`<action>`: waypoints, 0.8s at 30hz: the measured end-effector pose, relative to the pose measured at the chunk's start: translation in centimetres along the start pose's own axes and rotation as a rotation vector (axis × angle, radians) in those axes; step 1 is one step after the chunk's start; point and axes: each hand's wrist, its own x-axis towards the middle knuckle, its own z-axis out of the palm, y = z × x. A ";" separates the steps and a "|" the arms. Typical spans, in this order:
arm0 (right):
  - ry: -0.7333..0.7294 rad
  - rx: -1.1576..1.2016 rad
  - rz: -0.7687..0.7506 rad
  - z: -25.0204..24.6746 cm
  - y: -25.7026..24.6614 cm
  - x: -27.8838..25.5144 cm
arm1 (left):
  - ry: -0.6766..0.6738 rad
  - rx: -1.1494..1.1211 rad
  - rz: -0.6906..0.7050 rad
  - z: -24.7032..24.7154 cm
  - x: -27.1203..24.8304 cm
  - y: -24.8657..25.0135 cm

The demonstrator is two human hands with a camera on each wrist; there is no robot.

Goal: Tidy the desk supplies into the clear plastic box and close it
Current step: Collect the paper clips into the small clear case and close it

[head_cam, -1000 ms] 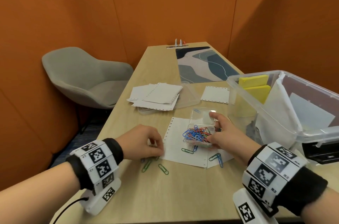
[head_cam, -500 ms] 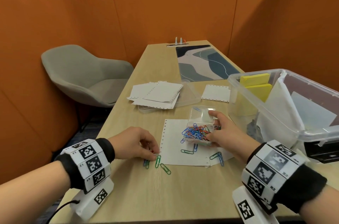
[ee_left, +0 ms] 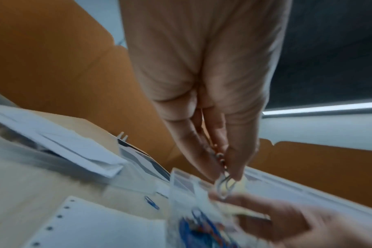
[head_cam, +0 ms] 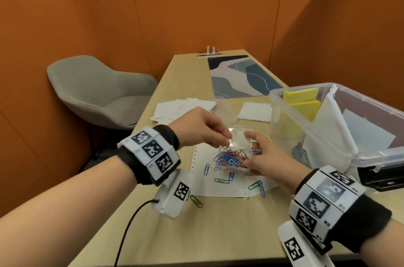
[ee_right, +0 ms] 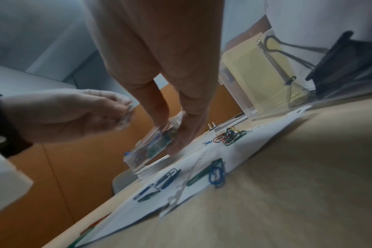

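Paperclip case (head_cam: 235,158) gripped by right hand (head_cam: 265,158), left hand (head_cam: 200,128) above it pinching paperclips (ee_left: 224,188).

Both arms reach in from the bottom of the head view, each with a black band and white squares at the wrist. The left hand (head_cam: 200,128) is up in the middle of the frame, palm down, fingers (ee_left: 236,161) and thumb pressed together in a pinch. The right hand (head_cam: 265,160) is lower, just right of middle — its fingers (ee_right: 157,107) and thumb spread apart, tips pointing down.
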 end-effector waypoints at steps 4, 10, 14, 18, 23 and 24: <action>0.041 0.041 0.002 -0.6 -0.2 -0.2 | 0.088 0.095 -0.044 0.9 1.0 -1.5; 0.140 0.044 0.002 -1.6 0.1 0.0 | 0.077 0.475 -0.516 1.0 1.5 -5.4; 0.160 0.076 0.015 -1.5 0.2 0.1 | 0.031 0.495 -0.543 1.7 1.9 -5.0; 0.165 0.083 0.020 -1.6 0.3 0.0 | 0.043 0.464 -0.601 1.2 2.2 -4.7; 0.158 0.105 0.022 -1.8 0.1 -0.4 | 0.023 0.356 -0.655 0.5 1.8 -5.5; 0.160 0.104 0.023 -1.8 0.0 -0.4 | 0.030 0.324 -0.655 0.4 1.6 -5.6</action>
